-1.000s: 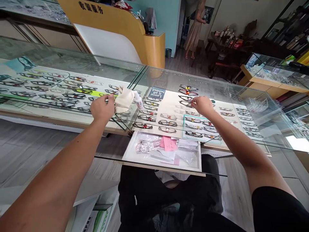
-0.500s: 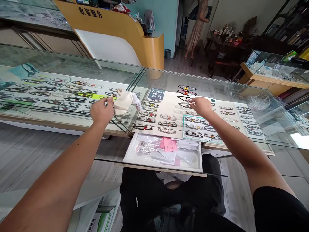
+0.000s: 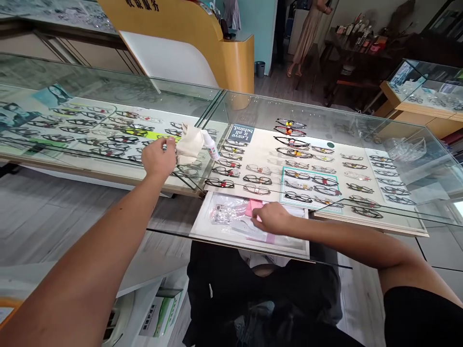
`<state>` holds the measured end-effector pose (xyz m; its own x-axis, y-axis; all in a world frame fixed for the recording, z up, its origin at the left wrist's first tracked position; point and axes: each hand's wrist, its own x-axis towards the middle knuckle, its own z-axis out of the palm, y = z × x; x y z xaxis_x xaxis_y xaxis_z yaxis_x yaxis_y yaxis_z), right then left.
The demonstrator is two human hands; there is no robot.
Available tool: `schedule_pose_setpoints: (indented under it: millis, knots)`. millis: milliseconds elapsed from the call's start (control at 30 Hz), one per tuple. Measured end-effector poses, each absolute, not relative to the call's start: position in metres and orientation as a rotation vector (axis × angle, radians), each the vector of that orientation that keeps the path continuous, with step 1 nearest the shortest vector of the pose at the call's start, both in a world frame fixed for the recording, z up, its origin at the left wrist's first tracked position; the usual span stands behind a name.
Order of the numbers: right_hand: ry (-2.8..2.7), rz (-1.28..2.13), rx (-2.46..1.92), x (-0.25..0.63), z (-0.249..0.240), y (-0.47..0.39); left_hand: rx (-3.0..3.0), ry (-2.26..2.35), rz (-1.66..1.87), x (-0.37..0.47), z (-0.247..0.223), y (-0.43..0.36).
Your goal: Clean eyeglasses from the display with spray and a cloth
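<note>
My left hand [image 3: 159, 155] is closed on a cream cloth [image 3: 190, 143] over the glass display case [image 3: 267, 101]. A small white bottle [image 3: 211, 145] leans just right of the cloth; whether my fingers reach it is hidden. My right hand [image 3: 273, 218] is over the pulled-out white drawer [image 3: 202, 219], its fingers bent together beside a pink paper [image 3: 254, 207]. Whether those fingers hold anything cannot be made out. Clear plastic packets [image 3: 222, 213] lie in the drawer. Rows of eyeglasses [image 3: 257, 179] rest inside the case beyond it.
The glass front edge [image 3: 249, 249] runs across above my lap. A yellow counter [image 3: 237, 62] stands behind the case. At the back right, a person in a long dress [image 3: 307, 36] stands near a dark table. Another glasses case [image 3: 427, 96] is at far right.
My right hand has moved from above the eyeglasses back toward me, to the drawer. My left hand still has the cloth. The view has shifted slightly.
</note>
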<state>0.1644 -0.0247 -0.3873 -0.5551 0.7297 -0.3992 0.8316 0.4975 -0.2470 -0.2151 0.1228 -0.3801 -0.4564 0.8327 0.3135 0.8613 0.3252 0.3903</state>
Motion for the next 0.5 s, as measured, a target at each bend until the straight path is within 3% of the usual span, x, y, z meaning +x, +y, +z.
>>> schedule_pose_setpoints:
  millis: [167, 500]
  knots:
    - [2.335, -0.514, 1.656, 0.173, -0.439, 0.052, -1.601, -2.488, -0.862, -0.216, -0.383, 0.122]
    - [2.220, -0.377, 1.916, 0.147, -0.484, 0.145, -1.674, -2.529, -0.826, -0.214, -0.381, 0.117]
